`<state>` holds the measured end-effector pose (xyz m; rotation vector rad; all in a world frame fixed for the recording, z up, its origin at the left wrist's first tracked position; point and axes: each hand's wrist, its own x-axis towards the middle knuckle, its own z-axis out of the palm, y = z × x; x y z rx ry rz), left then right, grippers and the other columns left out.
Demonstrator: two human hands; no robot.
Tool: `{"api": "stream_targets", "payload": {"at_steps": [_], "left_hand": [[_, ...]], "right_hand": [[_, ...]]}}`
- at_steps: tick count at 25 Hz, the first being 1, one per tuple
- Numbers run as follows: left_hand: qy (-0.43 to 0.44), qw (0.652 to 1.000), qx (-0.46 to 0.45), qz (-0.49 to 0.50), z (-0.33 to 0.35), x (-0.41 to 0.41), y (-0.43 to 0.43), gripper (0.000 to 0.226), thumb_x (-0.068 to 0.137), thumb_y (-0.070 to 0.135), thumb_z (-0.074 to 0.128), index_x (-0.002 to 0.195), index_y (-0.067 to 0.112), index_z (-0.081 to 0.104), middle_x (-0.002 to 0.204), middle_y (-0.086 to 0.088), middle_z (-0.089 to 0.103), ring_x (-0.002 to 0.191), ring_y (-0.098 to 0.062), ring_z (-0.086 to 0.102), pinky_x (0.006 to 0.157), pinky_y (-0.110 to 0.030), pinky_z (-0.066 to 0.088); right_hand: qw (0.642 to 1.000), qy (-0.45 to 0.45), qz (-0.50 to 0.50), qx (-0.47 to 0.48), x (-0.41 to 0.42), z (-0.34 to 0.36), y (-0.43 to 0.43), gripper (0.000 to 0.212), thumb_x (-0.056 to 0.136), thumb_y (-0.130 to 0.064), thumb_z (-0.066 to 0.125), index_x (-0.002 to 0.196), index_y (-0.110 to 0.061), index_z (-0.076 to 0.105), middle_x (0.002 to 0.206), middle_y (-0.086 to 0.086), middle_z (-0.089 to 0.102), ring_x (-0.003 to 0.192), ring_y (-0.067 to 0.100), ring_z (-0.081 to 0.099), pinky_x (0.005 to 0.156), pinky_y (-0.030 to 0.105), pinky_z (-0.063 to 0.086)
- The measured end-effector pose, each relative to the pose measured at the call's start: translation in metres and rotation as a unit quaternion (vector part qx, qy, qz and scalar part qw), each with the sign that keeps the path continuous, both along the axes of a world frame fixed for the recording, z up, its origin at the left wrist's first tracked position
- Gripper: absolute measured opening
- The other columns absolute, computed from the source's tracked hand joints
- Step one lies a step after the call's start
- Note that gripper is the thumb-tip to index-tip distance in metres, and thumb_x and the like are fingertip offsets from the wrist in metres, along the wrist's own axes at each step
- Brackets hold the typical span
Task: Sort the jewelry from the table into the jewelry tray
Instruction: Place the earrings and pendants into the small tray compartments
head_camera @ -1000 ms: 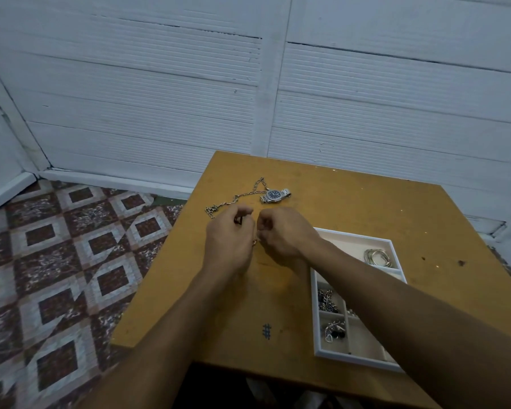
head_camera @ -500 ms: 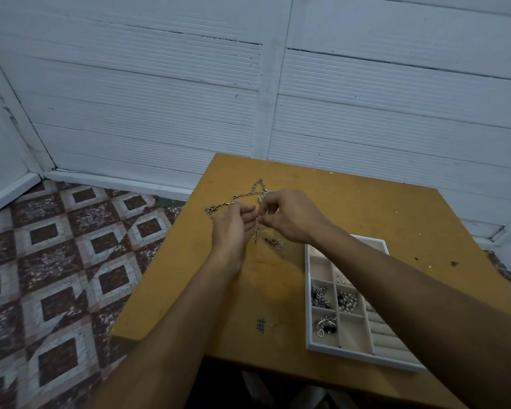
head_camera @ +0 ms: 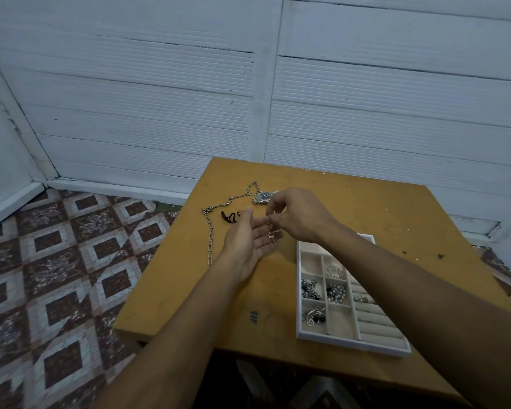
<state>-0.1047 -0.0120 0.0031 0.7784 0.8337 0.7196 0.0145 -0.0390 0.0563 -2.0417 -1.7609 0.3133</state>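
My left hand (head_camera: 250,236) is held palm up over the table, fingers straight, with a small piece of jewelry (head_camera: 271,235) lying on its fingers. My right hand (head_camera: 297,215) hovers just above it, its fingertips pinching the top of that piece. A silver chain necklace (head_camera: 219,215) and a wristwatch (head_camera: 263,198) lie on the table beyond the hands. A dark small item (head_camera: 230,217) lies beside the chain. The white jewelry tray (head_camera: 303,332) sits at the right front, several compartments holding pieces.
The wooden table (head_camera: 396,219) stands against a white panelled wall (head_camera: 366,98). Patterned floor tiles (head_camera: 56,276) lie to the left, below the table's left edge. A hash mark (head_camera: 253,317) is drawn near the front edge.
My left hand has turned palm up and flattened. The small piece now rests on its fingers. The dark item by the chain has come into sight.
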Motion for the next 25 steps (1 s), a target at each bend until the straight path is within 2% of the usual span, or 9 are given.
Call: {"api": "stream_targets", "payload": {"at_steps": [4,9,11,14,16,19,21,25], "left_hand": [[-0.006,0.998,-0.024,-0.064,0.004,0.006,-0.007,0.059,0.101,0.048,0.029,0.115,0.000,0.060,0.113,-0.021,0.067,0.101,-0.032,0.067,0.083,-0.038,0.055],[0.016,0.992,-0.029,-0.118,0.005,0.015,-0.019,0.064,0.100,0.051,0.027,0.118,-0.001,0.059,0.103,-0.018,0.069,0.088,-0.027,0.069,0.080,-0.037,0.056],[0.025,0.990,-0.020,-0.138,0.004,0.019,-0.026,0.066,0.100,0.053,0.027,0.118,-0.002,0.060,0.101,-0.018,0.069,0.091,-0.028,0.068,0.082,-0.037,0.055],[0.037,0.986,-0.004,-0.161,0.006,0.020,-0.034,0.067,0.099,0.055,0.028,0.112,-0.002,0.062,0.097,-0.018,0.070,0.091,-0.029,0.067,0.083,-0.037,0.055],[0.044,0.981,0.004,-0.191,0.011,0.019,-0.040,0.070,0.098,0.058,0.028,0.111,-0.002,0.061,0.101,-0.021,0.069,0.091,-0.030,0.067,0.083,-0.038,0.055],[0.059,0.974,0.022,-0.217,0.015,0.020,-0.048,0.075,0.097,0.060,0.028,0.115,-0.005,0.060,0.107,-0.025,0.067,0.092,-0.031,0.068,0.080,-0.037,0.057],[0.065,0.971,0.030,-0.230,0.015,0.022,-0.053,0.077,0.096,0.061,0.028,0.117,-0.005,0.059,0.108,-0.024,0.068,0.093,-0.032,0.068,0.086,-0.039,0.056],[0.076,0.962,0.039,-0.260,0.015,0.025,-0.066,0.079,0.094,0.065,0.028,0.116,-0.004,0.059,0.111,-0.026,0.066,0.096,-0.034,0.067,0.094,-0.043,0.051]], "right_hand": [[1.000,0.008,-0.012,0.002,0.010,0.003,-0.013,0.005,0.081,-0.017,0.067,0.083,-0.021,0.070,0.090,-0.002,0.067,0.084,0.018,0.062,0.075,0.030,0.050],[0.999,0.028,-0.018,0.004,0.021,0.001,-0.036,0.004,0.081,-0.017,0.069,0.084,-0.016,0.072,0.089,0.000,0.068,0.077,0.018,0.066,0.077,0.038,0.055],[0.999,0.026,-0.020,0.002,0.024,0.001,-0.047,0.005,0.081,-0.018,0.069,0.086,-0.017,0.072,0.089,0.000,0.068,0.077,0.017,0.065,0.075,0.034,0.054],[0.999,0.019,-0.028,0.005,0.028,0.002,-0.063,0.005,0.082,-0.018,0.069,0.086,-0.017,0.072,0.082,-0.008,0.059,0.077,0.012,0.056,0.069,0.026,0.043],[0.999,0.022,-0.032,0.005,0.031,0.002,-0.072,0.004,0.083,-0.020,0.070,0.086,-0.018,0.071,0.083,-0.009,0.056,0.074,0.010,0.055,0.066,0.023,0.040],[0.999,0.036,-0.036,0.009,0.034,0.000,-0.084,0.003,0.083,-0.022,0.070,0.086,-0.021,0.071,0.086,-0.010,0.056,0.067,0.001,0.052,0.056,0.014,0.035],[0.998,0.044,-0.040,0.014,0.036,-0.001,-0.092,0.003,0.083,-0.022,0.070,0.086,-0.021,0.071,0.087,-0.009,0.057,0.066,-0.001,0.050,0.055,0.009,0.032],[0.997,0.053,-0.054,0.009,0.039,-0.004,-0.111,0.002,0.083,-0.024,0.069,0.085,-0.023,0.071,0.091,-0.009,0.057,0.069,-0.001,0.051,0.055,0.011,0.034]]}}
